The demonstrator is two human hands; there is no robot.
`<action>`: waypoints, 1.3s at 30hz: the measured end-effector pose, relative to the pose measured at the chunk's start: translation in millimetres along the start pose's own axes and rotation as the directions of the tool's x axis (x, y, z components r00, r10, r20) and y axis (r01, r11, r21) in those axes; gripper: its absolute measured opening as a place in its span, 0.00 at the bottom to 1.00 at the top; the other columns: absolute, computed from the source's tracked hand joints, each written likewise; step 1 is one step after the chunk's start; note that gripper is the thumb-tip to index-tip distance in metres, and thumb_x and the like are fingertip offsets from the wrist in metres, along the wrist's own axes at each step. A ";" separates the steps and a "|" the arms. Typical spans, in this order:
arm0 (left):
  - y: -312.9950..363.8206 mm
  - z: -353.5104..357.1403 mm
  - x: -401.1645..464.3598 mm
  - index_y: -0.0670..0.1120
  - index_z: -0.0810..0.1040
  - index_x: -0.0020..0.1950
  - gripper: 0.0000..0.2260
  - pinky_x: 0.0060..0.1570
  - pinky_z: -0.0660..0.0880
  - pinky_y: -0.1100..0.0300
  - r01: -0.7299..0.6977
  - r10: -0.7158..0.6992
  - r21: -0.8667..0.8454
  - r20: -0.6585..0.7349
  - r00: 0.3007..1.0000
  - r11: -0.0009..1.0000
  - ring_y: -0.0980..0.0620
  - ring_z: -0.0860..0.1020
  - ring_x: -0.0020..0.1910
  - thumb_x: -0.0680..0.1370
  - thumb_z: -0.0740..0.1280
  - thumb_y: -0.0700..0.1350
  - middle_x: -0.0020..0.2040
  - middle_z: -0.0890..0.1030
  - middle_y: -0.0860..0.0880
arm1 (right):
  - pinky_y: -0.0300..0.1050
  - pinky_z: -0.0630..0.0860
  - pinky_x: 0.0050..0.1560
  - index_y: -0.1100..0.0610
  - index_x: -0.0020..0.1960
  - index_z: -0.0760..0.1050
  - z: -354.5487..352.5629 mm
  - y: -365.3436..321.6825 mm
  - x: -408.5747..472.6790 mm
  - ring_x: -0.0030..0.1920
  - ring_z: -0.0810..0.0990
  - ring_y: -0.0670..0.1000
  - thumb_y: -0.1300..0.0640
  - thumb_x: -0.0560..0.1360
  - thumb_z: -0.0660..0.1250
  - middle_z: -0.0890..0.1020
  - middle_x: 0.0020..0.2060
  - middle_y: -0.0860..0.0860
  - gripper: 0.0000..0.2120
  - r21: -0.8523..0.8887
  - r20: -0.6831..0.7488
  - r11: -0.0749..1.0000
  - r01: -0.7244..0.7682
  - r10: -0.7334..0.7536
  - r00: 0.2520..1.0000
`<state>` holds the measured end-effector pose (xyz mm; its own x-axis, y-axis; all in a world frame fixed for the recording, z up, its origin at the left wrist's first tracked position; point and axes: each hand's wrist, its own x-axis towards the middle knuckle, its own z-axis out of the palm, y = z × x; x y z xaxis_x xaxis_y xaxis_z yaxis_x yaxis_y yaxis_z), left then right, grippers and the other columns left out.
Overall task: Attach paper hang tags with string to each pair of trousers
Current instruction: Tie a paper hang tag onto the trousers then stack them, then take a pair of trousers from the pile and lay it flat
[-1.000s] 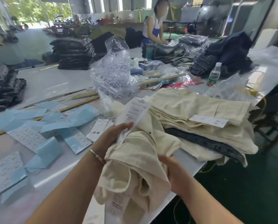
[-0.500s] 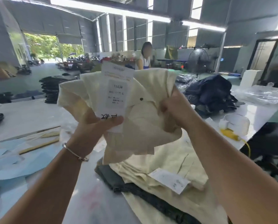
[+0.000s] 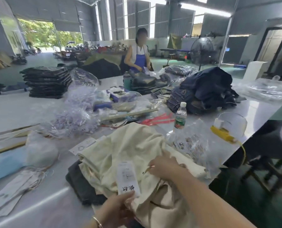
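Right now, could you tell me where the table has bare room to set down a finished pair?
Bare table lies left, between the dark folded stack and the plastic fasteners. Another strip runs right of the water bottle. Crowded: the middle, and around the cream trousers.

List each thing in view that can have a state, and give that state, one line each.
Cream trousers: crumpled on the pile.
Hang tag: lying on the trousers, its near end pinched.
Left hand: pinches the tag.
Right hand: rests on the trousers.
Water bottle: upright, capped.
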<state>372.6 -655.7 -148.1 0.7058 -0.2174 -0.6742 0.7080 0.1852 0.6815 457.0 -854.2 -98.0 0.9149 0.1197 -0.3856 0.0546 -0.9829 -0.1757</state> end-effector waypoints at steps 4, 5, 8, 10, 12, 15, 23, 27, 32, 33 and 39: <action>10.3 -15.6 -3.4 0.42 0.82 0.52 0.11 0.33 0.75 0.60 0.027 -0.027 0.077 -0.004 1.000 0.997 0.47 0.80 0.31 0.74 0.72 0.47 0.38 0.82 0.42 | 0.56 0.61 0.64 0.48 0.59 0.77 -6.7 -13.4 -1.6 0.62 0.72 0.54 0.51 0.79 0.59 0.79 0.58 0.48 0.12 -0.123 -0.178 0.992 -0.033 0.010 0.984; 13.6 -20.1 -7.7 0.41 0.81 0.53 0.11 0.32 0.75 0.61 0.036 -0.036 0.087 -0.010 0.999 0.996 0.48 0.81 0.31 0.75 0.70 0.47 0.38 0.82 0.42 | 0.53 0.63 0.62 0.49 0.57 0.77 -10.4 -21.8 -3.2 0.60 0.74 0.53 0.54 0.78 0.59 0.79 0.56 0.48 0.11 -0.128 -0.234 0.992 0.003 -0.034 0.972; 25.7 -49.2 -26.6 0.41 0.80 0.57 0.13 0.31 0.72 0.63 -0.013 0.025 0.137 -0.082 0.996 0.990 0.50 0.79 0.32 0.77 0.69 0.46 0.39 0.82 0.44 | 0.46 0.71 0.51 0.54 0.49 0.79 -18.2 -67.0 -12.5 0.50 0.78 0.52 0.57 0.75 0.62 0.82 0.47 0.49 0.08 0.049 -0.342 0.969 0.242 -0.212 0.916; 30.2 -85.9 -47.4 0.40 0.79 0.58 0.13 0.31 0.72 0.64 -0.096 0.118 0.143 -0.150 0.982 0.985 0.51 0.79 0.32 0.77 0.68 0.46 0.39 0.83 0.45 | 0.45 0.72 0.41 0.57 0.41 0.78 -16.9 -110.5 -19.8 0.41 0.78 0.51 0.58 0.72 0.65 0.82 0.39 0.52 0.04 0.163 -0.363 0.888 0.430 -0.351 0.863; 31.9 -133.3 -76.7 0.40 0.79 0.57 0.12 0.32 0.72 0.64 -0.181 0.204 0.115 -0.242 0.949 0.977 0.51 0.80 0.33 0.78 0.68 0.45 0.39 0.83 0.45 | 0.44 0.69 0.36 0.55 0.34 0.75 -7.9 -157.9 -29.6 0.33 0.74 0.47 0.59 0.70 0.69 0.78 0.30 0.49 0.07 0.283 -0.368 0.768 0.575 -0.467 0.804; 25.5 -221.6 -134.5 0.40 0.80 0.54 0.08 0.31 0.73 0.65 -0.302 0.326 0.125 -0.418 0.848 0.945 0.51 0.80 0.33 0.79 0.66 0.43 0.38 0.84 0.46 | 0.37 0.67 0.33 0.52 0.30 0.74 15.6 -233.5 -42.1 0.28 0.72 0.41 0.56 0.68 0.74 0.77 0.25 0.47 0.11 0.450 -0.302 0.602 0.660 -0.592 0.747; -10.0 -463.7 -311.6 0.45 0.81 0.39 0.08 0.34 0.73 0.59 -0.261 0.529 0.487 -0.839 0.124 0.834 0.54 0.76 0.30 0.76 0.68 0.37 0.33 0.81 0.47 | 0.45 0.77 0.39 0.59 0.33 0.77 100.7 -469.7 -65.4 0.31 0.80 0.50 0.64 0.69 0.74 0.83 0.29 0.56 0.08 0.693 -0.086 0.411 0.592 -0.769 0.633; -9.4 -573.2 -360.7 0.53 0.80 0.51 0.10 0.50 0.72 0.57 0.328 0.712 0.649 -0.693 -0.118 0.686 0.48 0.75 0.56 0.71 0.71 0.45 0.53 0.81 0.52 | 0.38 0.73 0.33 0.61 0.34 0.76 136.3 -589.8 -75.6 0.29 0.78 0.50 0.66 0.70 0.73 0.83 0.28 0.57 0.08 0.737 -0.041 0.393 0.550 -0.786 0.617; -24.0 -709.6 -369.5 0.62 0.34 0.76 0.44 0.74 0.47 0.41 0.714 0.634 0.583 -0.732 0.252 0.389 0.45 0.37 0.78 0.74 0.65 0.59 0.79 0.39 0.54 | 0.39 0.72 0.30 0.63 0.33 0.75 171.3 -715.9 -87.9 0.27 0.77 0.51 0.69 0.70 0.72 0.82 0.28 0.61 0.10 0.795 0.012 0.364 0.485 -0.808 0.588; -31.5 -729.0 -366.5 0.61 0.28 0.74 0.49 0.72 0.43 0.38 0.750 0.654 0.593 -0.697 0.295 0.294 0.43 0.32 0.76 0.73 0.67 0.60 0.78 0.33 0.51 | 0.39 0.72 0.30 0.63 0.33 0.75 177.6 -735.1 -88.4 0.28 0.77 0.51 0.69 0.70 0.72 0.81 0.28 0.62 0.09 0.807 0.030 0.366 0.463 -0.809 0.587; -26.3 -770.2 -377.6 0.56 0.84 0.54 0.21 0.58 0.69 0.44 0.646 0.934 0.762 -0.191 0.300 -0.052 0.41 0.80 0.59 0.62 0.76 0.55 0.62 0.81 0.44 | 0.41 0.69 0.28 0.65 0.35 0.74 204.3 -814.4 -82.0 0.26 0.75 0.53 0.69 0.71 0.70 0.81 0.28 0.62 0.08 0.824 0.121 0.437 0.359 -0.756 0.643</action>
<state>105.4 159.7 -130.7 0.8780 0.2911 0.3799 0.4014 -0.8801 -0.2535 255.8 -35.0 -108.4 0.4991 0.8370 -0.2245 0.0229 -0.2717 -0.9621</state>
